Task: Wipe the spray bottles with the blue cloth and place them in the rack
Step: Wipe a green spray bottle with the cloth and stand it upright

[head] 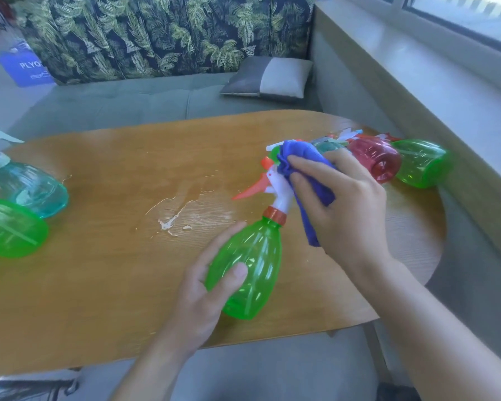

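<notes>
A green spray bottle [253, 264] with a white and orange trigger head is held tilted above the wooden table [113, 270]. My left hand [203, 290] grips its body from below, thumb on top. My right hand [342, 204] holds the blue cloth [304, 166] bunched against the bottle's spray head. More bottles lie on their sides at the right: a red one [379, 160] and a green one [420, 163], with a teal one partly hidden behind the cloth. At the left edge are a teal bottle [32, 189] and another green one [9, 227]. No rack is in view.
Spilled drops and a white smear [168, 221] mark the table's middle. Behind the table runs a grey bench with a cushion [268, 78] and a leaf-patterned backrest. A window ledge [446, 82] runs along the right. A blue bag [26, 68] sits at the far left.
</notes>
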A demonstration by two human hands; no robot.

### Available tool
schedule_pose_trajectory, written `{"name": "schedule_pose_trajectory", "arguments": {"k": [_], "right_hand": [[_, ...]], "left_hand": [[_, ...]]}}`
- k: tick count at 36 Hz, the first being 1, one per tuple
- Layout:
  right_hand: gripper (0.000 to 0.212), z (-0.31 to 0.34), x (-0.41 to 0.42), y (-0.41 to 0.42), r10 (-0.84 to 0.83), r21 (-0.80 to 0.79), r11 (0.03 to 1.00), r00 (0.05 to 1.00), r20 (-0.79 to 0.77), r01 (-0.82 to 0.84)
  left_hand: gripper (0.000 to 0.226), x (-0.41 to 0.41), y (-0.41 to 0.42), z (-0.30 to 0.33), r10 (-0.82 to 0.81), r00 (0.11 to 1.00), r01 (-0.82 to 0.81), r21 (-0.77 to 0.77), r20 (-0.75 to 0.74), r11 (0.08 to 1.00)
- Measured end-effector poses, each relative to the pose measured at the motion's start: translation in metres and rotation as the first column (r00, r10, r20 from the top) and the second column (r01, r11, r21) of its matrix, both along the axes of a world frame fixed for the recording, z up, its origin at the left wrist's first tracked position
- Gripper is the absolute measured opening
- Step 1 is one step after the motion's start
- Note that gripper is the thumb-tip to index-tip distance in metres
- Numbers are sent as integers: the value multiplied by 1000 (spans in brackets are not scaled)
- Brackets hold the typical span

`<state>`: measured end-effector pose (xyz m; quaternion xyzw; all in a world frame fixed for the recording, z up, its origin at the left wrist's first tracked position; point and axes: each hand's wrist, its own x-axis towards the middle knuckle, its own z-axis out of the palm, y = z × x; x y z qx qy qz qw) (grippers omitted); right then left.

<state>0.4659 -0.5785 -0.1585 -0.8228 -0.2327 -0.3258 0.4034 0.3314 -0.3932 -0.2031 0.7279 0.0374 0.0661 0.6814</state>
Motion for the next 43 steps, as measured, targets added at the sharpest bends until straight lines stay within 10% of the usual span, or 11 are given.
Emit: {"name": "schedule_pose_trajectory", "arguments": {"k": [5, 12, 18, 43], "right_hand": [[20, 3, -4, 0, 221, -30, 975, 975, 18, -220], [20, 0, 13, -11, 22, 28, 999, 978, -208, -17], [24, 15, 10, -11, 372, 312, 913, 847, -379, -262], [21, 3, 10, -13, 303, 8, 944, 861, -408, -329]], "left_hand": [[56, 0, -2, 2, -13, 1000, 13, 8, 24, 1000], [57, -1, -1, -1, -2, 1000, 2, -15, 14, 1000], [73, 1, -3, 5, -24, 1000, 23, -55, -8, 998], [77, 3, 11, 0, 134, 991, -126, -220, 22, 967]]}}
